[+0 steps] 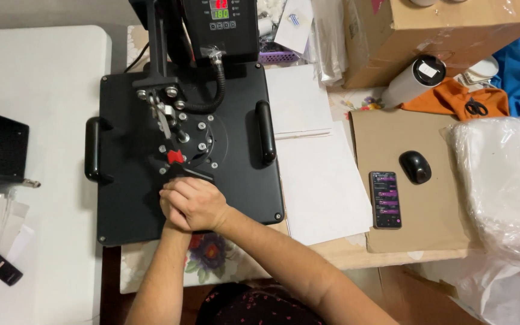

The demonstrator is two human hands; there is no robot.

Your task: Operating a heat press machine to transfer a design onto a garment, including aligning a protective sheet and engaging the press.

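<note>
On the brown cardboard sheet (428, 229) lie a smartphone (386, 200) and a black computer mouse (415, 167). White paper sheets (317, 180) are beside it. A cardboard box (404, 36), a white tumbler (413, 81) and orange cloth (452, 96) with scissors (476, 108) are behind.

From my feed I see both forearms bare up to the bottom edge of the frame, with no sleeves in view. The left hand (173, 210) and right hand (197, 203) carry no gloves. At bottom centre sits a dark garment (254, 307) speckled with small pink dots.
</note>
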